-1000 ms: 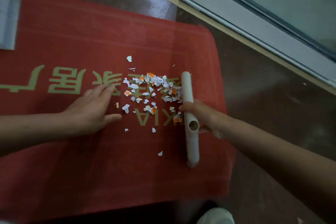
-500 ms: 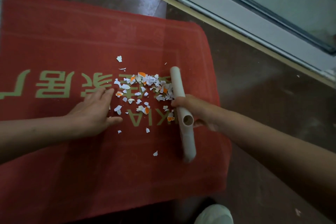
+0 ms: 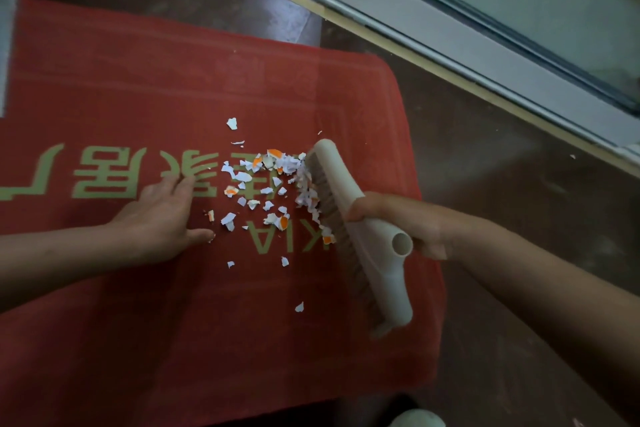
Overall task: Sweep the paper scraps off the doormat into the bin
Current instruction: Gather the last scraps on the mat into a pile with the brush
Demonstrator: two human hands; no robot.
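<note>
Head view: right hand [image 3: 398, 222] grips white brush head [image 3: 349, 218], bristles tilted onto red doormat [image 3: 138, 322], touching right edge of paper scraps [image 3: 273, 184]. Left hand [image 3: 162, 218] flat on the mat, fingers spread, holding nothing, just left of the scraps. Pile lies between both hands.
</note>
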